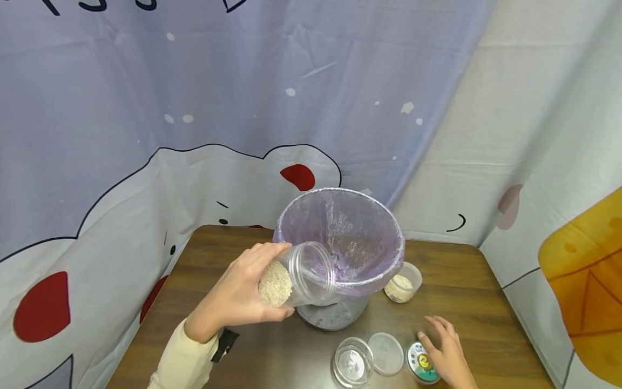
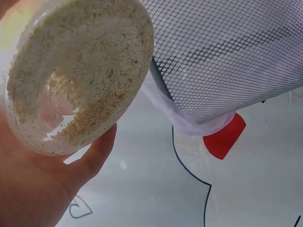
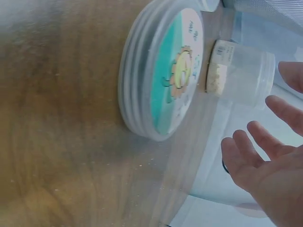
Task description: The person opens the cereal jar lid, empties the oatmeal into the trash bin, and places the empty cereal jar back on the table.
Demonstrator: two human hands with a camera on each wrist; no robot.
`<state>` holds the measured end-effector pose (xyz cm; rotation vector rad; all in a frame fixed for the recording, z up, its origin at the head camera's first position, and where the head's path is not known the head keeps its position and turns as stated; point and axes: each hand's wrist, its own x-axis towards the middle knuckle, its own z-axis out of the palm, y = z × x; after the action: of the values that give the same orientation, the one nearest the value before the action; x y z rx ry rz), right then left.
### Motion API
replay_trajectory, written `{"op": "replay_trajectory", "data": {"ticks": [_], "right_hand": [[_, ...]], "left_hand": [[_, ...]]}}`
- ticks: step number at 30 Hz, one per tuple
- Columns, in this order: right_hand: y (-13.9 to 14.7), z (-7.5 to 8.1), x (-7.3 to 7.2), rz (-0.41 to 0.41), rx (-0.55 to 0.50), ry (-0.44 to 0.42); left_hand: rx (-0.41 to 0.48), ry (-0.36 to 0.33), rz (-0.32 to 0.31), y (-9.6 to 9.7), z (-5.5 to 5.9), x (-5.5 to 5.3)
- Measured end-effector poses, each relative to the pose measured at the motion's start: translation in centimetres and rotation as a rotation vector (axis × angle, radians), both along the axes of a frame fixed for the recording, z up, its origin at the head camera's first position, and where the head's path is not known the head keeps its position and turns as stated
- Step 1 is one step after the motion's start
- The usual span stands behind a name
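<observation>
My left hand (image 1: 238, 294) grips a clear plastic jar (image 1: 311, 270), tipped on its side with its open mouth at the near rim of a bin (image 1: 335, 319). Pale grains (image 1: 275, 283) lie in the jar's bottom end, also seen through the base in the left wrist view. The mesh bin (image 2: 227, 61) is lined with a purple bag (image 1: 350, 210). My right hand (image 1: 448, 351), fingers loosely bent, hovers beside a round lid (image 3: 163, 71) with a green and white sticker, holding nothing.
Right of the bin stands a small open tub (image 1: 403, 283) part full of pale grains. Near the front sit a clear round container (image 1: 353, 362) and a translucent lid (image 1: 386, 354). A patterned curtain (image 1: 218, 81) hangs behind the wooden table (image 1: 452, 281).
</observation>
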<state>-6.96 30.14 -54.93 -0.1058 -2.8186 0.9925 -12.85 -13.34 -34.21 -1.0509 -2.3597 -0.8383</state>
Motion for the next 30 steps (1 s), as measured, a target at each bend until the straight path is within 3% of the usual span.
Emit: {"op": "replay_trajectory", "data": {"ticks": [5,17,30], "right_hand": [[-0.4,0.6,-0.2,-0.014,-0.022,0.05],[-1.0,2.4,-1.3,-0.082,-0.049,0.183],[-2.0,5.8,-3.2,-0.02,-0.068,0.291]], "left_hand": [[0.005,-0.013,0.002,-0.3,0.4,-0.1],[0.021,0.037,0.016,-0.2,0.5,-0.8],[0.042,0.041,0.068,-0.5,1.5,-1.3]]}}
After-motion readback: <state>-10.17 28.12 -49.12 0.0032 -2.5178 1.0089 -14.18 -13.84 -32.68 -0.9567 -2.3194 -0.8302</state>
